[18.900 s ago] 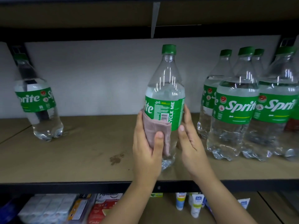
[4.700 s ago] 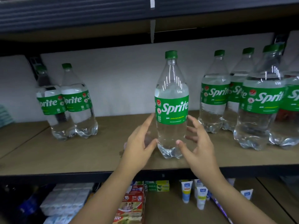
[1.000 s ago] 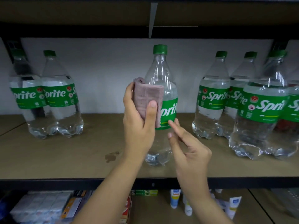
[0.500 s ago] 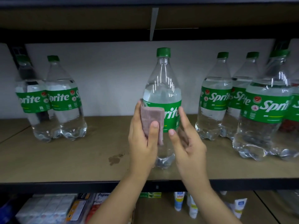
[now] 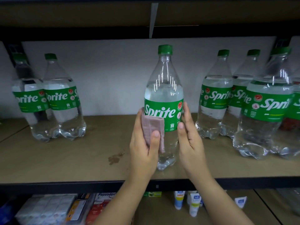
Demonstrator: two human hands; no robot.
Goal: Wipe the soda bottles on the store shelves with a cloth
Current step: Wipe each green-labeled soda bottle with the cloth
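Left hand pinches a folded pink cloth against a Sprite bottle standing mid-shelf; right hand, fingers straight, steadies its far side. A hard sideways wipe could tip the bottle off the shelf edge.

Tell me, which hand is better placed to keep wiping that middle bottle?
The left hand: it already grips the cloth against the bottle, just under the label. The right hand has no cloth; its straight fingers only steady the bottle's other side.
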